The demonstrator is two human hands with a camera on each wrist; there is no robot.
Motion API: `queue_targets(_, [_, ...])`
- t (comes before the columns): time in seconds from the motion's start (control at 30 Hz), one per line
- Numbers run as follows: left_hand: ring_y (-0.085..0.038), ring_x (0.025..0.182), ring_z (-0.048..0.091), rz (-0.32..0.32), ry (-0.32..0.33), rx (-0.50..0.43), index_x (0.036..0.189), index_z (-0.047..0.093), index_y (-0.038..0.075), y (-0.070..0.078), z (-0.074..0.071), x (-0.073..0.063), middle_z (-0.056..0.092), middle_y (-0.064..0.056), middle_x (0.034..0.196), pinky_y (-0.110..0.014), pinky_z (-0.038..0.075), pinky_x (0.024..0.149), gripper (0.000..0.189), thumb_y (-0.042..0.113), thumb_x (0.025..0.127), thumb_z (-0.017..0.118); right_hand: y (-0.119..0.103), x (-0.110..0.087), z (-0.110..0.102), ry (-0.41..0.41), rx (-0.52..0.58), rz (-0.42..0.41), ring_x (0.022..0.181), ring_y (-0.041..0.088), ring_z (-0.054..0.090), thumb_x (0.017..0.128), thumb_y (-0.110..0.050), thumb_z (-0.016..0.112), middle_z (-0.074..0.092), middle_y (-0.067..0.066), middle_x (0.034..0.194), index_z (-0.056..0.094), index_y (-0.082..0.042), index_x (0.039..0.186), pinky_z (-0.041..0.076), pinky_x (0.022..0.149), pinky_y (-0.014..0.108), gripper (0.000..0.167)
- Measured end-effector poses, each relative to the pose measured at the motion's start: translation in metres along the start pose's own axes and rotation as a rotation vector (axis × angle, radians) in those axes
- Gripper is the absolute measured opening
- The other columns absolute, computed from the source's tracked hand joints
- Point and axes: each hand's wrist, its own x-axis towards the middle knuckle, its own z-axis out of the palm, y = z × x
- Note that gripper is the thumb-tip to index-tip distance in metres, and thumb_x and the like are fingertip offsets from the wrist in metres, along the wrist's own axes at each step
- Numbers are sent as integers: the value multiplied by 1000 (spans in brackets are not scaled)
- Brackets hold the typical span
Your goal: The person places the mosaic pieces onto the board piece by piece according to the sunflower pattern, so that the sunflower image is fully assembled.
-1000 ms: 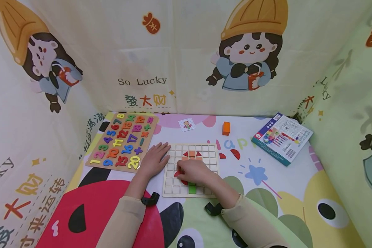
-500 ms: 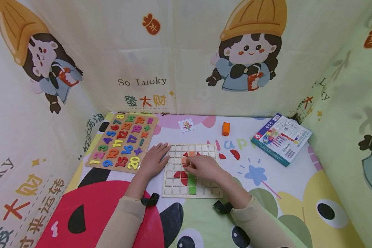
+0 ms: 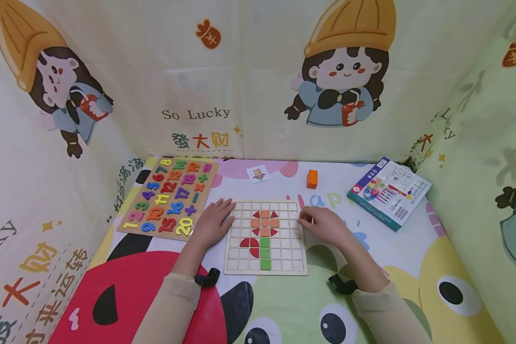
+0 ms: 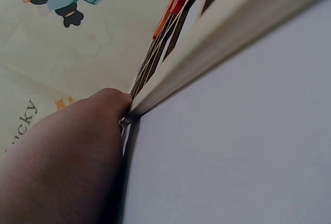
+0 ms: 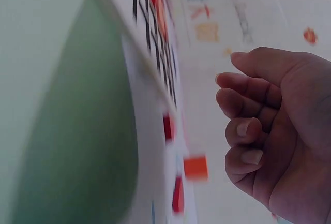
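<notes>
A pale wooden grid board lies on the table, bearing orange squares, small red triangles, green squares and red rounded pieces. My left hand rests with straight fingers along the board's left edge; its thumb touches the edge in the left wrist view. Just beyond the right edge hovers my right hand, fingers loosely curled around nothing in the right wrist view. Two loose red pieces appear there beside the board; my right hand hides them in the head view.
Left of the board lies a number puzzle full of coloured digits. Behind the board are a small picture card and an orange block. A flat box lies at the back right. Printed curtains surround the table.
My right hand has moved from above the middle of the board to beyond its right edge, uncovering the coloured pieces and covering the loose red ones. The left hand stays in place.
</notes>
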Motion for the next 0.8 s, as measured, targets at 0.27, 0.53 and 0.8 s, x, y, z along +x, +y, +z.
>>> queue_targets(0.27, [-25,153,22,-1,12,6,153,40,27,-1,2,0,36,3,160,-49,17,126,57,49,100,48,57,-8,-22,16,75,145,83,21,54,97,-30,62,64,2,91,67,-16,110,49,69,28,20])
queue_targets(0.53, [-25,153,22,-1,12,3,153,39,28,-1,3,0,36,4,160,-50,18,125,58,50,100,49,88,-10,-24,-29,133,198,90,22,55,96,-23,62,63,6,100,63,-16,119,51,75,30,24])
queue_targets(0.8, [-24,154,21,-7,12,0,153,39,29,-2,3,0,36,4,160,-49,16,126,58,50,100,47,95,-8,-19,-52,126,201,87,22,54,94,-19,65,61,6,99,58,-14,126,48,76,30,33])
